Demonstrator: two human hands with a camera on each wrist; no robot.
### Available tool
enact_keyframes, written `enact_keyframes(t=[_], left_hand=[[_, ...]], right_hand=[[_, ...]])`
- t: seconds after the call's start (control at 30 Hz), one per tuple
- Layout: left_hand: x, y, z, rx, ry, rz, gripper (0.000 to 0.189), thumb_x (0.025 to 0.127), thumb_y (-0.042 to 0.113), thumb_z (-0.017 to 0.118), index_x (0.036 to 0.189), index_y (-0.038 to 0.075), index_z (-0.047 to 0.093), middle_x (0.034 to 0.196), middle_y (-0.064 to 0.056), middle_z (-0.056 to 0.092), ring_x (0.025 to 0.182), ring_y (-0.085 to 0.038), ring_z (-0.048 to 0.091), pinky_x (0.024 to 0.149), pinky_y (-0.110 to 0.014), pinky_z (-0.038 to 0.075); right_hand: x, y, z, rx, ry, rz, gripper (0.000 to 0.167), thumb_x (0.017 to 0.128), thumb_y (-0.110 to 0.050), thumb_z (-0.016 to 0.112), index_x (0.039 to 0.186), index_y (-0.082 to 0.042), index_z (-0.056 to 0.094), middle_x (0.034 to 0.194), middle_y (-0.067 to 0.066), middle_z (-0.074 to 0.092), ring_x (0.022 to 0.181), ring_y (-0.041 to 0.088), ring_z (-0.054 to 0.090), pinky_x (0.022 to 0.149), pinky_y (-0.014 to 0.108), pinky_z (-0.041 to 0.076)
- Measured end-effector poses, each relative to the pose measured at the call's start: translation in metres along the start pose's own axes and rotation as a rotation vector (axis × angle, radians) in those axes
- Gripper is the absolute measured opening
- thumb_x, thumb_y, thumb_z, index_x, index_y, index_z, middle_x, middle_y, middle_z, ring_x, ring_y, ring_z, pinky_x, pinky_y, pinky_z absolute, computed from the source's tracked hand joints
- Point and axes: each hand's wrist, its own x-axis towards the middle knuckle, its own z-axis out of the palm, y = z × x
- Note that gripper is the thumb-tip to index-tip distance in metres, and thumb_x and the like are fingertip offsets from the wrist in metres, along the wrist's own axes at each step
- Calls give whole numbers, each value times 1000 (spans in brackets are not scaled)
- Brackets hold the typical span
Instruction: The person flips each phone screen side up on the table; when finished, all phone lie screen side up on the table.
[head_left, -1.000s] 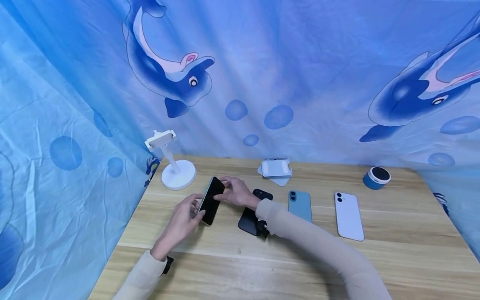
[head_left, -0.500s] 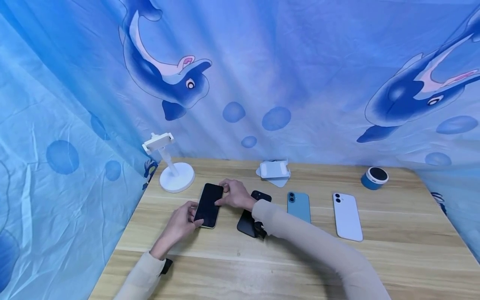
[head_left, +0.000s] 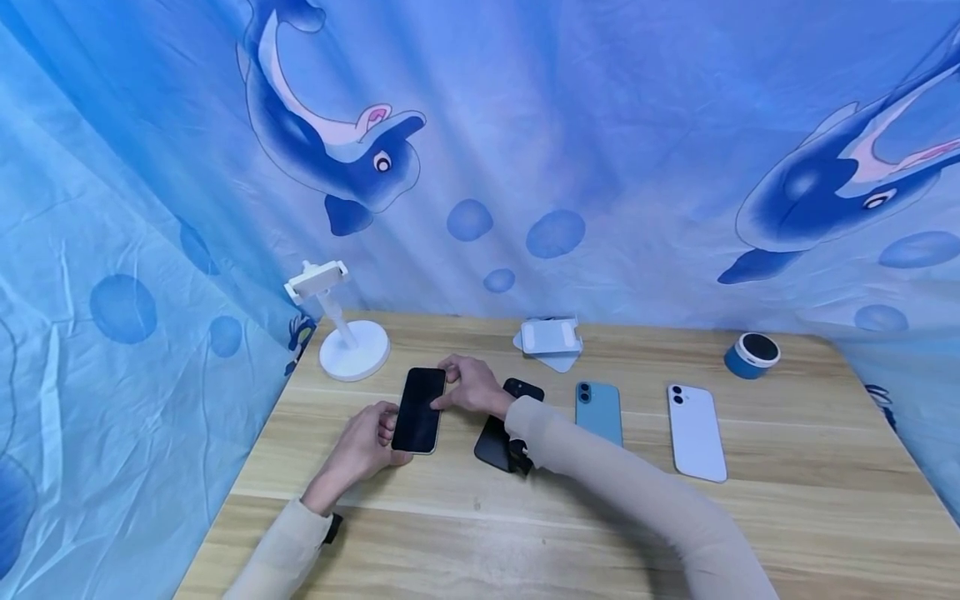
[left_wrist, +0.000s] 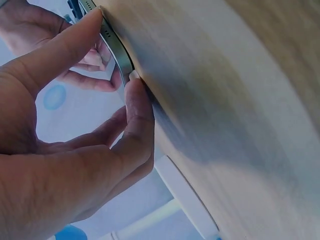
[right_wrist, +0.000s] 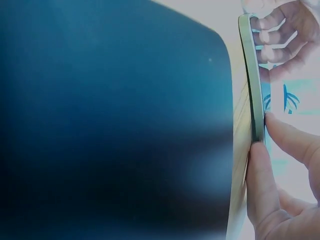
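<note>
Toward the left of a wooden table (head_left: 480, 542), a person's left hand (head_left: 362, 442) grips a phone (head_left: 418, 410) at its lower left corner as the right hand (head_left: 474, 387) pinches its right edge. The phone is screen up, on or just above the table, between a white stand (head_left: 356, 352) and a black phone (head_left: 492, 446).
</note>
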Motion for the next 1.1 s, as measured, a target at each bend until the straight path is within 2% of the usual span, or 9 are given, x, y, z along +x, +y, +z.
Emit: enact_keyframes(t=[0.27, 0.43, 0.6, 0.7, 0.83, 0.97, 1.1], left_hand=[[2, 4, 1, 5, -10, 25, 81, 70, 4, 94, 141, -4, 55, 104, -11, 57, 89, -20, 55, 80, -33, 48], [3, 8, 2, 24, -19, 43, 88, 71, 4, 94, 147, -2, 51, 109, -13, 57, 92, -21, 56, 83, -36, 50], [2, 11, 3, 89, -7, 92, 98, 71, 11, 95, 154, 0, 44, 118, -17, 60, 102, -26, 62, 94, -46, 53], [0, 15, 3, 147, 22, 127, 102, 71, 16, 96, 156, 0, 42, 127, -24, 59, 112, -35, 61, 102, -54, 50], [-4, 24, 8, 210, 76, 172, 100, 75, 24, 95, 156, 1, 41, 141, -31, 53, 124, -47, 53, 107, -60, 45], [-10, 35, 17, 232, 157, 244, 94, 80, 28, 92, 157, 3, 43, 147, -31, 50, 130, -49, 50, 108, -60, 44], [-18, 47, 29, 236, 231, 366, 90, 82, 29, 91, 156, 5, 46, 148, -28, 51, 131, -45, 52, 108, -58, 48]], right_hand=[[1, 2, -5, -20, 1, -7, 67, 79, -26, 92, 139, -12, 64, 111, 7, 67, 98, 21, 60, 98, 40, 52], [-2, 4, -10, 3, -31, -10, 70, 82, -31, 90, 143, -11, 60, 114, 7, 67, 102, 21, 61, 100, 41, 52], [-12, 5, -22, 17, -80, -33, 72, 89, -32, 83, 149, -9, 52, 122, 10, 67, 95, 19, 68, 96, 39, 55], [-21, 5, -32, 17, -89, -68, 65, 94, -30, 78, 149, -8, 52, 129, 14, 67, 92, 21, 73, 90, 37, 58], [-33, 11, -45, 12, -64, -121, 53, 97, -26, 73, 144, -6, 57, 131, 17, 67, 100, 24, 73, 86, 35, 59], [-45, 20, -58, 8, -39, -171, 43, 100, -21, 70, 137, -3, 61, 125, 17, 69, 103, 26, 72, 86, 35, 59], [-55, 31, -69, -15, -39, -201, 38, 101, -18, 67, 135, -1, 62, 117, 14, 72, 97, 23, 73, 78, 30, 59]])
